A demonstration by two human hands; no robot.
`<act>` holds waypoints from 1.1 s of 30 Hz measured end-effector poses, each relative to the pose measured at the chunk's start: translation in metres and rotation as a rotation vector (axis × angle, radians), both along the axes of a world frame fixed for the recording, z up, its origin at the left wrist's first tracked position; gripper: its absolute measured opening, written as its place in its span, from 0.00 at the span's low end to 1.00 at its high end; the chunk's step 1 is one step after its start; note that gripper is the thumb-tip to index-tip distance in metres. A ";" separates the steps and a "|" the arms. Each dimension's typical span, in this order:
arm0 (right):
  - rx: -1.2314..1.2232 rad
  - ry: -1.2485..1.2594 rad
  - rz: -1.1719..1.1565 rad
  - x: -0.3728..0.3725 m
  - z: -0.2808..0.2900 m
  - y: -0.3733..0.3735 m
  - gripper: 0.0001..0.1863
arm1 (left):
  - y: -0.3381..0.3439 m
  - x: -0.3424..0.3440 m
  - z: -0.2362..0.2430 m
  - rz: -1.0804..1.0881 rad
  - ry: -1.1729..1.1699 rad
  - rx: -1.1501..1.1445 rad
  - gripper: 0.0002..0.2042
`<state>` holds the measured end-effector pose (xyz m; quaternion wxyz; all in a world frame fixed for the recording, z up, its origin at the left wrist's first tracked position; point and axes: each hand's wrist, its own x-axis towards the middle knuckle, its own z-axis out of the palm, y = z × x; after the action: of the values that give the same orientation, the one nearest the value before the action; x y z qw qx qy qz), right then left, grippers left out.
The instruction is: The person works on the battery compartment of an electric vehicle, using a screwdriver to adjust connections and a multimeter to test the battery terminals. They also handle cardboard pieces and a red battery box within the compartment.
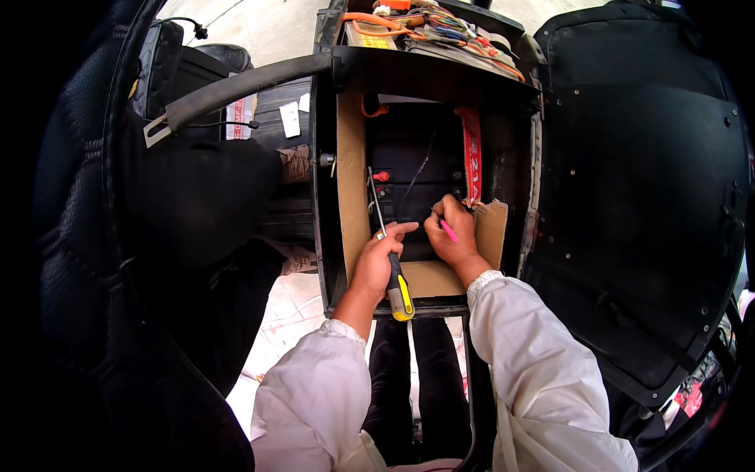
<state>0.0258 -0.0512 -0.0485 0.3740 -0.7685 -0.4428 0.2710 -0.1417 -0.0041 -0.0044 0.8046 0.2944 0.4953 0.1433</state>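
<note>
My left hand [379, 263] is closed round a screwdriver [400, 296] with a yellow and black handle, its index finger stretched out to the right. The screwdriver's long metal shaft points up along the left inner wall of a black metal box [316, 228]. Inside the box, my right hand [454, 234] is closed in a pinch on a slim pink pen-like stick [448, 230], whose tip is hidden by the fingers. Beneath and beyond both hands lie black battery-like blocks [417, 161] with a red terminal cap [381, 176].
Cardboard sheets [352, 157] line the box walls. A red strap [473, 149] hangs at the far right inside. Beyond the box sits a bundle of coloured wires [452, 31]. A black padded seat [637, 173] stands open at right; a grey bar [252, 85] stretches leftward.
</note>
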 end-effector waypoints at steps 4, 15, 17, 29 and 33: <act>0.044 0.012 -0.072 0.000 -0.002 0.001 0.07 | -0.002 0.006 0.001 0.038 -0.002 0.030 0.25; -0.028 0.006 0.006 0.009 0.006 -0.002 0.07 | 0.000 0.006 0.003 -0.004 -0.014 -0.013 0.25; -0.037 0.159 -0.065 0.004 0.026 0.003 0.06 | 0.000 0.004 0.006 -0.014 -0.010 -0.001 0.26; -0.246 0.529 -0.118 -0.016 0.211 -0.076 0.14 | -0.021 0.047 0.087 -0.292 -0.395 0.060 0.32; -0.158 0.236 -0.158 -0.002 0.261 -0.141 0.14 | -0.001 0.040 0.028 -1.173 0.398 1.238 0.30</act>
<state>0.0233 -0.1918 0.2130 0.3820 -0.7907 -0.3114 0.3631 -0.1015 -0.0049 0.0241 0.3428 0.9052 0.2282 -0.1047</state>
